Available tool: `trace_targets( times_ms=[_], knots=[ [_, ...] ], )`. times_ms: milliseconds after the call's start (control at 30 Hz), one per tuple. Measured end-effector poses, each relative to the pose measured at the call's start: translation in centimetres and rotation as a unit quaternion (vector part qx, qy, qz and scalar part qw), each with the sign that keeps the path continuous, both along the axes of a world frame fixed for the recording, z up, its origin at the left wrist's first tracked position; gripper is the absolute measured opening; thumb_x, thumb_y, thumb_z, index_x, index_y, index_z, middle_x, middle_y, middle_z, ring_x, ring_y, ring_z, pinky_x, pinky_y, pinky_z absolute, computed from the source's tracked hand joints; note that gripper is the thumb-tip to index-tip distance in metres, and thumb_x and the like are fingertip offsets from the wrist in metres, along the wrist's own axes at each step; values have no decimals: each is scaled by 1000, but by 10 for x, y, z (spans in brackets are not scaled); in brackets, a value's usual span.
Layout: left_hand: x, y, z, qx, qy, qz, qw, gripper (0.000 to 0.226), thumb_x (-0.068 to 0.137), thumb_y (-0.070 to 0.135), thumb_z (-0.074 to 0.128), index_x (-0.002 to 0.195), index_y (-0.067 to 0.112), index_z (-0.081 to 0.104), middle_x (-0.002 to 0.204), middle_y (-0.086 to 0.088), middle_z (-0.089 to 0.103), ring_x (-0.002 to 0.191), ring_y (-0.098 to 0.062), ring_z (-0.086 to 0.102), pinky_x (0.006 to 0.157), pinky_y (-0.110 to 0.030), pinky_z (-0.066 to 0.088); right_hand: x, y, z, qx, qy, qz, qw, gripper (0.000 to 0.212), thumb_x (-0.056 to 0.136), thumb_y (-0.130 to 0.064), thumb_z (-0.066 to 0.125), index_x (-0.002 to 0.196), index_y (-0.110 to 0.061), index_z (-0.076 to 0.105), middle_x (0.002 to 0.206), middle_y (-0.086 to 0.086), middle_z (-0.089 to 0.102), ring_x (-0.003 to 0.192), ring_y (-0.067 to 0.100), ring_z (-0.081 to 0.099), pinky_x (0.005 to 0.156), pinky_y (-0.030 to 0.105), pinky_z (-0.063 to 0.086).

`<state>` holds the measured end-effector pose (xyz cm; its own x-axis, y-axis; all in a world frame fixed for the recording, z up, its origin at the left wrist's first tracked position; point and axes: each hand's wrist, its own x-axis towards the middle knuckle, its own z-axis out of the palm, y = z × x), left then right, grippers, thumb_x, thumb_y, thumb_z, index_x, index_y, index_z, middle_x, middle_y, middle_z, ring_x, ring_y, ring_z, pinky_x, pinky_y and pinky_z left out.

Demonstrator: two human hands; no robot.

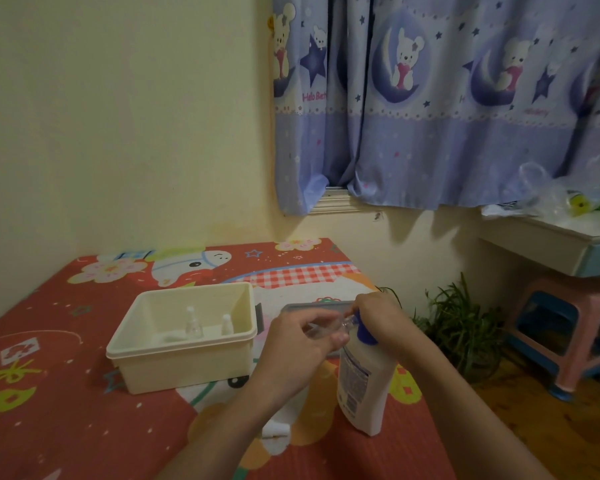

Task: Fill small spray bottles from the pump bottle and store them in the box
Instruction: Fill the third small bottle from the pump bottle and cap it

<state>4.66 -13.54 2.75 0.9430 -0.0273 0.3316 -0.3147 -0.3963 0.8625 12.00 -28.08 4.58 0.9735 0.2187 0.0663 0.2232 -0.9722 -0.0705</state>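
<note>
A white pump bottle (364, 386) with a blue pump head stands on the red patterned table. My right hand (381, 317) rests on top of its pump head. My left hand (298, 336) holds a small clear spray bottle (329, 328) tilted on its side, its open neck against the pump nozzle. A cream box (184, 362) sits to the left; two small spray bottles (193, 323) (226, 324) stand upright inside it. A small white cap (276, 429) lies on the table under my left forearm.
A grey lid (312, 308) lies flat behind my hands, right of the box. Off the table's right edge are a green plant (464, 327), a pink and blue stool (565, 327) and a white desk (561, 237). Curtain and wall stand behind.
</note>
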Motion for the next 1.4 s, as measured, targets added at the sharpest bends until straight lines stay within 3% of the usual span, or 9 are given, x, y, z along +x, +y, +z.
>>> trace_targets(
  times_ms=[100, 233, 433, 567, 733, 1200, 1333, 1400],
  knots=[
    [0, 1, 3, -13, -10, 0, 1000, 27, 80, 24, 76, 106, 27, 73, 101, 18, 70, 97, 1, 62, 81, -15, 47, -1, 1, 12, 21, 28, 6, 999, 32, 99, -10, 42, 129, -4, 54, 130, 16, 55, 117, 27, 54, 95, 31, 45],
    [1, 0, 1, -19, -13, -4, 1000, 26, 79, 22, 76, 105, 28, 74, 96, 23, 69, 94, 5, 62, 77, -9, 46, -4, -1, 5, 16, 0, 13, 1000, 30, 98, -11, 46, 126, -5, 55, 127, 16, 56, 115, 27, 54, 94, 31, 45],
    [2, 0, -4, -14, 15, 5, 1000, 26, 79, 25, 76, 104, 28, 74, 97, 17, 72, 95, -3, 64, 83, -32, 56, -9, -2, 1, 16, 0, 20, 1000, 31, 98, -9, 43, 124, -3, 58, 125, 16, 59, 116, 29, 54, 91, 30, 44],
    [2, 1, 1, -24, -4, 0, 1000, 24, 79, 23, 76, 101, 29, 74, 97, 19, 71, 95, 0, 64, 83, -22, 52, -5, 1, 12, -2, 11, 7, 1000, 33, 99, -14, 45, 129, -4, 51, 128, 17, 57, 116, 27, 54, 93, 30, 45],
    [2, 0, 0, -11, -11, -1, 1000, 28, 79, 23, 76, 106, 25, 73, 100, 19, 70, 97, 3, 62, 84, -16, 48, -2, 1, 2, -21, -19, -5, 1000, 29, 97, -12, 47, 125, -5, 55, 125, 15, 59, 114, 26, 56, 90, 30, 46],
    [4, 1, -2, -11, 2, 1, 1000, 28, 78, 25, 76, 106, 27, 73, 100, 17, 70, 98, -4, 63, 90, -33, 53, -4, 0, 1, -32, -29, 2, 999, 29, 97, -8, 45, 125, -5, 54, 125, 15, 58, 115, 26, 54, 92, 30, 44],
    [3, 0, -8, -11, 15, 6, 1000, 25, 77, 25, 77, 102, 30, 74, 92, 17, 72, 90, -6, 65, 83, -39, 57, -6, 1, -4, -17, -21, -4, 1000, 28, 97, -8, 45, 123, -5, 55, 121, 14, 61, 112, 26, 57, 90, 30, 44],
    [2, -1, -7, -23, 14, 6, 1000, 26, 78, 26, 77, 103, 29, 74, 94, 16, 72, 91, -6, 65, 82, -35, 57, -6, 0, 1, 9, -4, -5, 1000, 28, 98, -9, 44, 123, -2, 53, 123, 17, 59, 113, 28, 56, 93, 32, 44]
  ],
)
